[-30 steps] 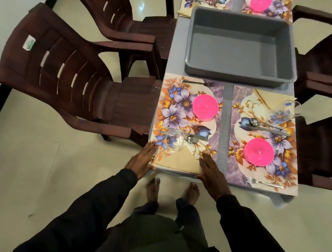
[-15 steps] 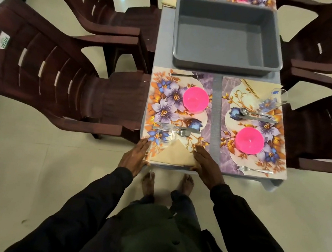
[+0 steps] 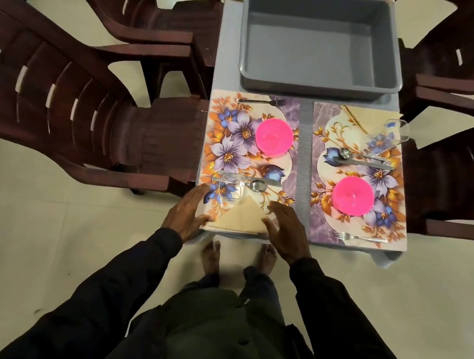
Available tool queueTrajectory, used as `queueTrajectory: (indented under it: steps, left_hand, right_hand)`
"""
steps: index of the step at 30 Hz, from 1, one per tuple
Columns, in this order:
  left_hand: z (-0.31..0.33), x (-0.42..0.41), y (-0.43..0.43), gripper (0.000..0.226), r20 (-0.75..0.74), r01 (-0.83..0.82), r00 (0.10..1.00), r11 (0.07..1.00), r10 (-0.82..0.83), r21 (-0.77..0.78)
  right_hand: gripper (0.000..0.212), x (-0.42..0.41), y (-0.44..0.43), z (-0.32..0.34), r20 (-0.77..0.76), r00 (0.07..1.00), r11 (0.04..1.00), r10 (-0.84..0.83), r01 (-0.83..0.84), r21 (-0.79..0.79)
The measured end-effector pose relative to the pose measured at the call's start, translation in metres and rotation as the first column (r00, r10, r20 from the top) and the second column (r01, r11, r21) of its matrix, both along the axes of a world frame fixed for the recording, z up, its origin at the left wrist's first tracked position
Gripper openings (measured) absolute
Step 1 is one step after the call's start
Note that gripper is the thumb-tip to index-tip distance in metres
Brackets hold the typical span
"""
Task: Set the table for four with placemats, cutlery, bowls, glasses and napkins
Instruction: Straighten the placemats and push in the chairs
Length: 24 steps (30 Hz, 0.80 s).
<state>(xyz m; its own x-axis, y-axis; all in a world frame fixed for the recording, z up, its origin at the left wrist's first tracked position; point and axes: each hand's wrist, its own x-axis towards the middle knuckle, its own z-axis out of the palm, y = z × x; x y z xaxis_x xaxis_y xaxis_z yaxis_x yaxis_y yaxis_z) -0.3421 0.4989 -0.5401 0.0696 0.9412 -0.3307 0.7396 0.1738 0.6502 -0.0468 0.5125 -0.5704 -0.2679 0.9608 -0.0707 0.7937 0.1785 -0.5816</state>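
Two floral placemats lie at the table's near end. The left placemat (image 3: 229,135) carries a pink bowl (image 3: 274,136), a fork (image 3: 262,101), a spoon (image 3: 257,185) with a knife, a clear glass (image 3: 229,190) and a cream napkin (image 3: 240,219) folded into a triangle. My left hand (image 3: 186,214) and my right hand (image 3: 288,230) rest flat, fingers spread, on either side of that napkin. The right placemat (image 3: 396,183) holds a pink bowl (image 3: 353,195), a spoon (image 3: 355,155), a knife, a fork (image 3: 358,237), a glass (image 3: 388,136) and a napkin (image 3: 366,118).
An empty grey tub (image 3: 322,39) fills the middle of the grey table (image 3: 304,158). Two more set placemats show at the far edge. Dark brown plastic chairs stand at the left (image 3: 58,99) and right (image 3: 466,187). My bare feet stand on the pale floor under the table edge.
The view has drifted down and back slightly. My hands have lifted their palms a little, staying beside the napkin, which holds its place.
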Motion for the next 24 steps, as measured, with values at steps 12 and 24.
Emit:
queueTrajectory:
  steps: [12, 24]
  left_hand:
    - [-0.013, -0.015, 0.049, 0.090, -0.085, 0.246, 0.967, 0.966, -0.238, 0.084]
    - [-0.037, -0.022, 0.068, 0.088, -0.337, 0.504, 0.807, 0.863, -0.485, -0.036]
  right_hand:
    - [0.026, -0.015, 0.083, -0.001, 0.157, 0.986, 0.994, -0.051, 0.035, 0.107]
    - [0.011, -0.018, 0.101, -0.018, 0.196, 0.980, 0.987, -0.042, 0.010, 0.162]
